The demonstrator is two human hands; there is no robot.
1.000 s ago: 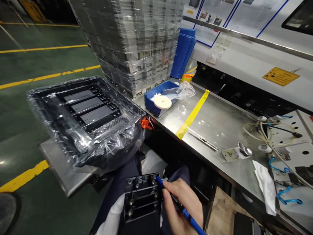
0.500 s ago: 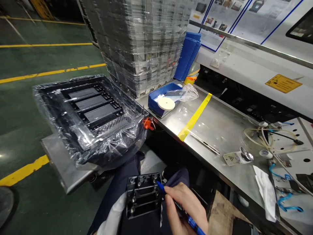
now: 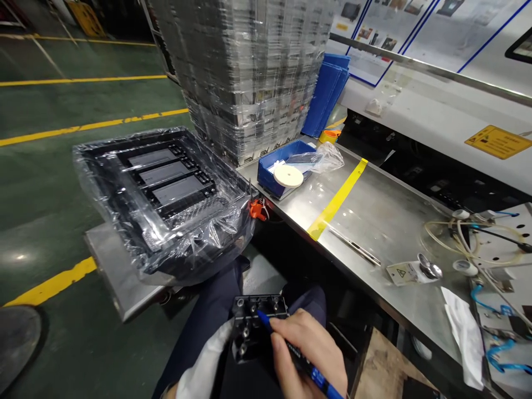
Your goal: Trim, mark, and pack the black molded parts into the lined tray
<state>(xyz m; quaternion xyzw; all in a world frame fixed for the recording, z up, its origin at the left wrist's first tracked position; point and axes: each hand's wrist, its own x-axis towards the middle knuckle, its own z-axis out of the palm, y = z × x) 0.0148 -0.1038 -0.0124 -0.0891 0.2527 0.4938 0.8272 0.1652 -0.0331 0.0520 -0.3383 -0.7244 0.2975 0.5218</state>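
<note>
A black moulded part [image 3: 245,321] with several round metal inserts lies over my lap. My bare right hand [image 3: 310,349] pinches a blue marker [image 3: 318,378], its tip at the part's upper middle, beside an insert. On the part's left edge rests my left hand [image 3: 208,360] in a white glove; its fingers pass behind the part, so their grip is hidden. Further left, a black tray [image 3: 199,252] wrapped in clear plastic holds a black part with three grey panels [image 3: 178,191].
A metal table [image 3: 374,205] on the right bears yellow tape [image 3: 338,200], a blue bin [image 3: 270,169] with a round cream disc [image 3: 288,175], a metal rod [image 3: 355,247], a white cloth [image 3: 463,338] and hoses. Plastic-wrapped stacked trays [image 3: 249,72] stand behind.
The marker tip has moved left across the black part, from near its upper right corner to its upper middle. The surroundings sit slightly further right in the view.
</note>
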